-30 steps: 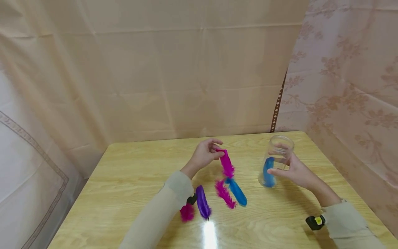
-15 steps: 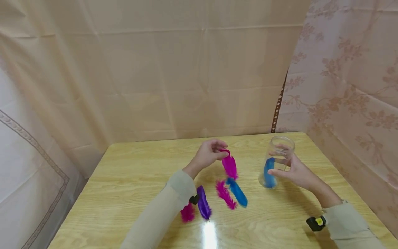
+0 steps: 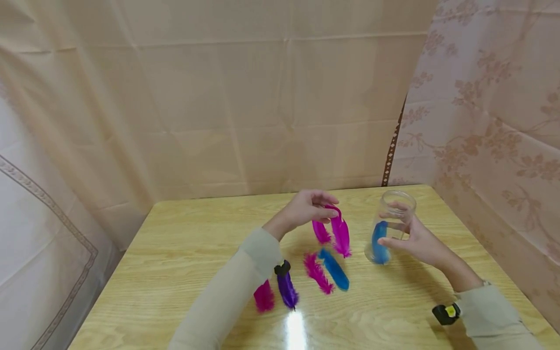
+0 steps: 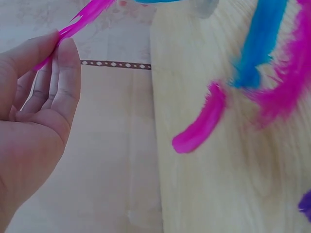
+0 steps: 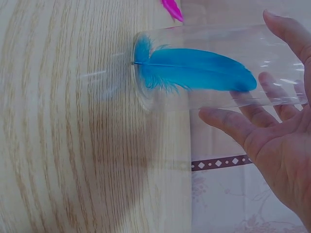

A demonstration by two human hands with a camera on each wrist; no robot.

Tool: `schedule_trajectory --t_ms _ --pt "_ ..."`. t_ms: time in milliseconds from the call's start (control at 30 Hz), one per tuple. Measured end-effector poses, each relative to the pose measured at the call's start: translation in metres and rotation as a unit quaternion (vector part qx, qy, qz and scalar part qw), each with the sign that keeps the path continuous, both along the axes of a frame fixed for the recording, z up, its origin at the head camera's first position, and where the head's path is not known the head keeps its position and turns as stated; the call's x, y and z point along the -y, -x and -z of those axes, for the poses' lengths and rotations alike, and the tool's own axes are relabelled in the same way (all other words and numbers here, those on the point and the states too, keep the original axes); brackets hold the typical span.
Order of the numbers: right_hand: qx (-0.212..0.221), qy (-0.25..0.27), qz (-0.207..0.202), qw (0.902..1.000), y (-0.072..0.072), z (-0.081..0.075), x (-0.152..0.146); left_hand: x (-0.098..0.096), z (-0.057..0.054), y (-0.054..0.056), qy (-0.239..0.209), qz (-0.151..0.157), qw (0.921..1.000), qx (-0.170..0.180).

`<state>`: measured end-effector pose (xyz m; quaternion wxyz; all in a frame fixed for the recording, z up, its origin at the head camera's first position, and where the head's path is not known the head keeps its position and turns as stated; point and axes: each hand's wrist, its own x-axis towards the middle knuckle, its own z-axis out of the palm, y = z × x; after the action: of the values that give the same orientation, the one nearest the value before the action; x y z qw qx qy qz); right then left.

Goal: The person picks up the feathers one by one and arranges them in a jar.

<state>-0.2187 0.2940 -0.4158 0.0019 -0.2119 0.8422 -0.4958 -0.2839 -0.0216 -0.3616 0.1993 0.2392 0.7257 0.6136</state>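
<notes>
My left hand (image 3: pixel 305 209) pinches the end of a bright pink feather (image 3: pixel 341 239), which hangs over the table to the left of a tall clear glass. In the left wrist view, thumb and fingertips meet on this feather (image 4: pixel 86 20). My right hand (image 3: pixel 415 240) holds the upright glass (image 3: pixel 379 212) from the right, its fingers and thumb curved around the wall. A blue feather (image 5: pixel 199 70) stands inside the glass, its frayed end at the bottom. Another pink feather (image 3: pixel 321 232) lies on the table below my left hand.
In front of the hands, a blue feather (image 3: pixel 335 273) and a fluffy pink one (image 3: pixel 318 273) lie side by side. A purple feather (image 3: pixel 287 291) and a darker pink one (image 3: pixel 264 297) lie near my left sleeve. Cloth hangings (image 3: pixel 262 121) rise behind the wooden table (image 3: pixel 175 253).
My left hand has moved right toward the glass with the pink feather, uncovering another pink feather on the table. The right hand and the glass have stayed in place.
</notes>
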Motion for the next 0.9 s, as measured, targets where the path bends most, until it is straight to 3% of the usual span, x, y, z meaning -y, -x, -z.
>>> schedule_trajectory --t_ms 167,567,900 --pt "0.006 0.0 0.002 1.0 0.0 0.0 0.001 -0.008 -0.011 -0.001 0.008 0.015 0.9998 0.01" --pt "0.011 -0.001 0.001 0.9999 0.001 0.0 0.0 -0.027 -0.028 -0.002 0.009 0.026 0.9996 -0.009" --pt "0.001 0.008 -0.006 0.9999 0.002 0.0 0.0 -0.041 -0.056 0.001 -0.004 0.049 0.9983 -0.033"
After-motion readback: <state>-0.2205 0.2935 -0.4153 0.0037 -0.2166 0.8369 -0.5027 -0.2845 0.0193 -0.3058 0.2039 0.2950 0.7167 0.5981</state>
